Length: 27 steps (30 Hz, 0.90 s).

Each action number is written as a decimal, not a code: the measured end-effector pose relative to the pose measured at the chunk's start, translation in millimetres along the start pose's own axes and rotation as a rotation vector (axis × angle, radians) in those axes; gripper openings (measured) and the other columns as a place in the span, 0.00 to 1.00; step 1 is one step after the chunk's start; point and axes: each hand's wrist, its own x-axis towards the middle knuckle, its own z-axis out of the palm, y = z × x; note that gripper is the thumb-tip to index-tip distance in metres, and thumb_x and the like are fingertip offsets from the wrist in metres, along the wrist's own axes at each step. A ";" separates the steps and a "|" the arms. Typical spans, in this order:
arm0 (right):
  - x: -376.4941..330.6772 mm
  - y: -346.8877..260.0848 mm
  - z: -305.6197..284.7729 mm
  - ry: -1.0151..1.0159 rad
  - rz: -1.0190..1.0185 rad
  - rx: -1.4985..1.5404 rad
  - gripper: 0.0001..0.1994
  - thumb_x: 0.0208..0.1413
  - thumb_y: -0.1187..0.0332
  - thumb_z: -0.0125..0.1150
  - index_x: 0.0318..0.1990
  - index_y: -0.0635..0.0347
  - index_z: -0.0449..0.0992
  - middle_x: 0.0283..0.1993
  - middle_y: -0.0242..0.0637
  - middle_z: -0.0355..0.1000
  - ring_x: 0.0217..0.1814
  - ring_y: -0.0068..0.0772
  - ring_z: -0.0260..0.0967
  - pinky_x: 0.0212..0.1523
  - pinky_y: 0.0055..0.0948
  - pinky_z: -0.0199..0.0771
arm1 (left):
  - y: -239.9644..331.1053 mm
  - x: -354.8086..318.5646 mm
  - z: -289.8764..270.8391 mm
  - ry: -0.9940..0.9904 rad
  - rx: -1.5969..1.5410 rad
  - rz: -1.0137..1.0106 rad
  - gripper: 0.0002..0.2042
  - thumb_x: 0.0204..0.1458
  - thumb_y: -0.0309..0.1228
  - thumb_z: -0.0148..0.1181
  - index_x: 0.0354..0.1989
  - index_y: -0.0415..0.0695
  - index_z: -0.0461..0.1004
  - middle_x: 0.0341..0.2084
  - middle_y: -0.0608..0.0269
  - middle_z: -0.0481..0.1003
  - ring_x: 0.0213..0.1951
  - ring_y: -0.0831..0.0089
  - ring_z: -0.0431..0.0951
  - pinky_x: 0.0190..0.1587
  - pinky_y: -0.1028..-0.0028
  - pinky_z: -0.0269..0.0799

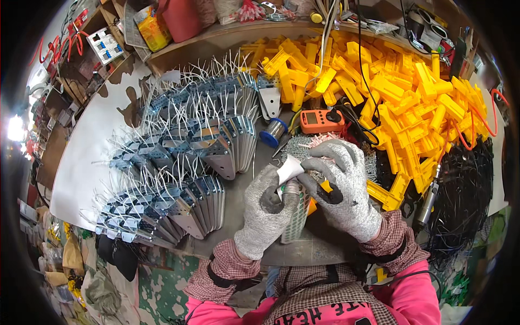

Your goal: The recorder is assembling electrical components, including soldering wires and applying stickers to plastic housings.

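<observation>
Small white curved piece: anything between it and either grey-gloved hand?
Nothing visible: the small white curved piece touches both the grey-gloved left hand and grey-gloved right hand. The grey-green perforated plate shows below it.

Head-worn fisheye, facing downward, fairly close

2 grey gloves [349, 197], brown checked oversleeves [218, 284], pink sleeves [420, 290].

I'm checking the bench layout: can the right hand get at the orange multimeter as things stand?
Probably yes: the orange multimeter lies just beyond the right hand, with only small loose parts between. That hand is busy at the white piece, though.
</observation>
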 end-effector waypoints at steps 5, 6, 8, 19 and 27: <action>5.0 8.9 3.1 -0.013 0.019 0.020 0.13 0.45 0.72 0.69 0.40 0.52 0.76 0.45 0.35 0.71 0.50 0.45 0.69 0.50 0.44 0.66 | -8.9 9.3 -4.8 -0.031 0.289 0.273 0.24 0.50 0.20 0.68 0.55 0.32 0.68 0.54 0.46 0.70 0.56 0.60 0.74 0.57 0.65 0.73; 5.9 10.9 3.9 -0.002 0.021 0.014 0.12 0.45 0.73 0.68 0.39 0.52 0.76 0.44 0.35 0.71 0.49 0.45 0.69 0.49 0.44 0.66 | -4.8 14.9 -4.1 -0.053 0.310 0.256 0.24 0.49 0.20 0.69 0.55 0.32 0.68 0.54 0.46 0.71 0.55 0.59 0.75 0.57 0.65 0.73; 7.3 17.1 6.2 -0.017 0.046 0.004 0.12 0.44 0.74 0.67 0.38 0.53 0.76 0.44 0.35 0.71 0.49 0.44 0.68 0.49 0.43 0.66 | 5.0 22.4 -6.9 -0.067 0.455 0.284 0.22 0.48 0.23 0.70 0.51 0.31 0.71 0.50 0.44 0.73 0.53 0.54 0.76 0.56 0.62 0.73; -11.7 99.2 69.8 -0.047 0.417 0.245 0.09 0.46 0.67 0.66 0.33 0.61 0.75 0.37 0.42 0.69 0.44 0.44 0.69 0.47 0.40 0.71 | -31.8 93.7 13.2 0.108 1.452 0.234 0.29 0.56 0.29 0.57 0.67 0.39 0.59 0.57 0.49 0.69 0.57 0.54 0.73 0.53 0.63 0.73; -44.0 85.6 89.2 -0.338 0.216 0.036 0.09 0.46 0.69 0.66 0.33 0.63 0.74 0.40 0.45 0.69 0.47 0.52 0.68 0.48 0.44 0.70 | -31.6 -99.7 -20.9 -0.540 0.876 -0.027 0.38 0.48 0.42 0.66 0.66 0.38 0.61 0.67 0.43 0.58 0.68 0.42 0.56 0.69 0.43 0.49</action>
